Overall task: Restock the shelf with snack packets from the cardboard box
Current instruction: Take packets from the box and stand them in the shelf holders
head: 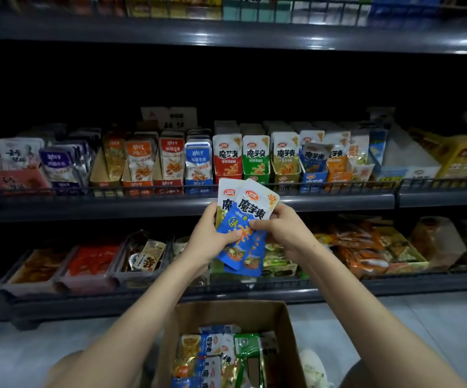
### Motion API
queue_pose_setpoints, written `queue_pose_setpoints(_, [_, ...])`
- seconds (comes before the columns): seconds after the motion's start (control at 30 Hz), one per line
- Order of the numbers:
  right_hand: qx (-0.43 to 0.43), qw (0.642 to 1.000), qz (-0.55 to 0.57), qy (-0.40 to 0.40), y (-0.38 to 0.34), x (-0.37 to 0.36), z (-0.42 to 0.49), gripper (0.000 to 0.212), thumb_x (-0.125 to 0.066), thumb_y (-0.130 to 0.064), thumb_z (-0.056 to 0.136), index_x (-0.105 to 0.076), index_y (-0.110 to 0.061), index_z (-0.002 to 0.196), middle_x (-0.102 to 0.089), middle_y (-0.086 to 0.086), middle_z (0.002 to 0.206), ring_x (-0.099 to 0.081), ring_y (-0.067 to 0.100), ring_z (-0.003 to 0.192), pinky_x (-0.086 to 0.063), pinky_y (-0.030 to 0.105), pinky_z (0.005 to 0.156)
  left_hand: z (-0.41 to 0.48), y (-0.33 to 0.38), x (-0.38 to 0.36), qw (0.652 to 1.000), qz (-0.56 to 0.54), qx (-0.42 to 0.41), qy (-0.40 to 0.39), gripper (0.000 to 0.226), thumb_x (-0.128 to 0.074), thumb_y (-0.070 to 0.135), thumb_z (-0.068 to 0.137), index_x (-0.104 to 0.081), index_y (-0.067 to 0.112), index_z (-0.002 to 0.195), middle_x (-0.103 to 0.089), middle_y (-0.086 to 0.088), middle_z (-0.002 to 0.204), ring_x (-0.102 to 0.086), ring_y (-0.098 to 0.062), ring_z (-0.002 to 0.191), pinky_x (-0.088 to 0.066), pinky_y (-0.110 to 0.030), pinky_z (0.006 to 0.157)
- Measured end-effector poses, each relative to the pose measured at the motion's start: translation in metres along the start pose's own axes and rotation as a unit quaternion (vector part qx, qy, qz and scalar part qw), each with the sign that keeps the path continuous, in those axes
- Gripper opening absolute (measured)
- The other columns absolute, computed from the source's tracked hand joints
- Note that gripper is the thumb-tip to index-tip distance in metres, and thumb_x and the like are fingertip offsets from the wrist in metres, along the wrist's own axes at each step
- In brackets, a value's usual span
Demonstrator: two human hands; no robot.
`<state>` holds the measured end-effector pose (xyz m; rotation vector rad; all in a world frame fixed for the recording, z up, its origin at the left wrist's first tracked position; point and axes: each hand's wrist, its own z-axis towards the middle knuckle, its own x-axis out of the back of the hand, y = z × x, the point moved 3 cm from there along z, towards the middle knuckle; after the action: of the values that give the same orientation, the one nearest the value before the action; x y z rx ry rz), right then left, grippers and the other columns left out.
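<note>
Packets (pixel 251 211) in blue wrappers, at least two fanned together, are held upright by both hands, which are close together. The left hand (pixel 212 239) grips their left side, thumb across the front. The right hand (pixel 279 229) pinches the front packet's right edge. Directly below the hands, the open cardboard box (pixel 226 312) holds more mixed packets. Just beyond the hands runs the middle shelf (pixel 142 204), with a blue display carton (pixel 314 178) up and right of them.

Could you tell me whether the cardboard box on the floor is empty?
No, the brown cardboard box holds many colourful foil snack packets.
</note>
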<state>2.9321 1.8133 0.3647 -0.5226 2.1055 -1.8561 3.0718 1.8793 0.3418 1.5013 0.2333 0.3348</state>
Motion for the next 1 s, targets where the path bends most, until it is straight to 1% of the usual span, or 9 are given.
queue_pose_setpoints(0.1, [0.024,0.997,0.032,0.061,-0.007,0.018,0.014,0.03,-0.064,0.01,0.081,-0.052,-0.011,0.098,-0.068,0.009,0.093,-0.068,0.028,0.082,-0.057,0.044,0.069,0.019,0.007,-0.013,0.999,0.016,-0.027,0.007,0.049,-0.073,0.0,0.078,-0.049,0.025,0.113,-0.066,0.003,0.104,-0.066,-0.018,0.096,-0.055,-0.037,0.078])
queue_pose_setpoints(0.23, [0.047,0.987,0.082,0.128,-0.015,0.053,0.03,0.032,-0.057,0.017,0.083,-0.046,-0.009,0.098,-0.067,0.008,0.091,-0.067,0.02,0.075,-0.054,0.032,0.056,0.044,0.008,-0.027,0.998,-0.035,-0.009,0.041,0.026,-0.058,0.007,0.092,-0.052,0.017,0.116,-0.065,0.001,0.109,-0.064,-0.012,0.096,-0.054,-0.027,0.077])
queue_pose_setpoints(0.43, [0.11,0.953,0.137,0.246,-0.024,0.126,0.071,0.036,-0.052,0.02,0.083,-0.046,-0.012,0.101,-0.065,0.006,0.096,-0.065,0.017,0.082,-0.054,0.026,0.059,0.091,0.007,-0.038,0.998,-0.029,-0.011,0.056,0.028,-0.055,0.008,0.094,-0.051,0.02,0.119,-0.064,0.002,0.114,-0.063,-0.016,0.103,-0.054,-0.03,0.08])
queue_pose_setpoints(0.53, [0.129,0.941,0.133,0.285,-0.029,0.158,0.104,0.034,-0.054,0.016,0.085,-0.048,-0.005,0.112,-0.061,0.011,0.114,-0.062,0.025,0.101,-0.056,0.028,0.065,0.115,0.009,-0.044,0.998,-0.022,-0.019,0.053,0.027,-0.055,0.007,0.094,-0.052,0.02,0.117,-0.064,0.001,0.115,-0.063,-0.017,0.105,-0.054,-0.035,0.085])
queue_pose_setpoints(0.6, [0.134,0.937,0.144,0.29,-0.034,0.17,0.124,0.044,-0.053,0.015,0.086,-0.046,-0.008,0.123,-0.055,0.014,0.129,-0.061,0.028,0.108,-0.057,0.029,0.062,0.13,0.009,-0.048,0.999,-0.015,-0.018,0.049,0.025,-0.055,0.007,0.094,-0.052,0.023,0.113,-0.064,0.002,0.113,-0.063,-0.016,0.104,-0.054,-0.034,0.084])
queue_pose_setpoints(0.67, [0.149,0.935,0.131,0.295,-0.04,0.177,0.14,0.041,-0.051,0.014,0.087,-0.044,-0.014,0.116,-0.055,0.014,0.127,-0.063,0.025,0.103,-0.056,0.026,0.057,0.144,0.009,-0.051,0.999,-0.011,-0.016,0.049,0.025,-0.056,0.008,0.094,-0.052,0.023,0.113,-0.064,0.002,0.113,-0.063,-0.016,0.104,-0.054,-0.034,0.084])
queue_pose_setpoints(0.77, [0.181,0.932,0.106,0.296,-0.051,0.184,0.161,0.038,-0.05,0.016,0.088,-0.044,-0.007,0.117,-0.059,0.009,0.117,-0.063,0.016,0.098,-0.055,0.022,0.066,0.161,0.009,-0.055,0.999,0.001,-0.019,0.049,0.032,-0.057,0.009,0.093,-0.052,0.018,0.124,-0.064,-0.001,0.119,-0.062,-0.018,0.108,-0.053,-0.04,0.09])
queue_pose_setpoints(0.87, [0.216,0.93,0.076,0.288,-0.062,0.183,0.175,0.032,-0.047,0.018,0.088,-0.044,-0.011,0.103,-0.06,0.0,0.094,-0.061,0.008,0.079,-0.05,0.016,0.054,0.174,0.008,-0.057,0.999,0.006,-0.02,0.044,0.039,-0.057,0.011,0.093,-0.049,0.014,0.131,-0.062,-0.002,0.122,-0.061,-0.017,0.109,-0.052,-0.039,0.091])
queue_pose_setpoints(1.0, [0.23,0.94,0.035,0.251,-0.064,0.181,0.194,0.041,-0.047,0.015,0.089,-0.047,-0.025,0.094,-0.061,0.003,0.1,-0.065,0.021,0.086,-0.058,0.037,0.064,0.185,0.001,-0.057,0.999,0.018,-0.017,0.046,0.047,-0.06,0.017,0.091,-0.045,0.016,0.136,-0.057,-0.003,0.131,-0.056,-0.02,0.118,-0.048,-0.048,0.098])
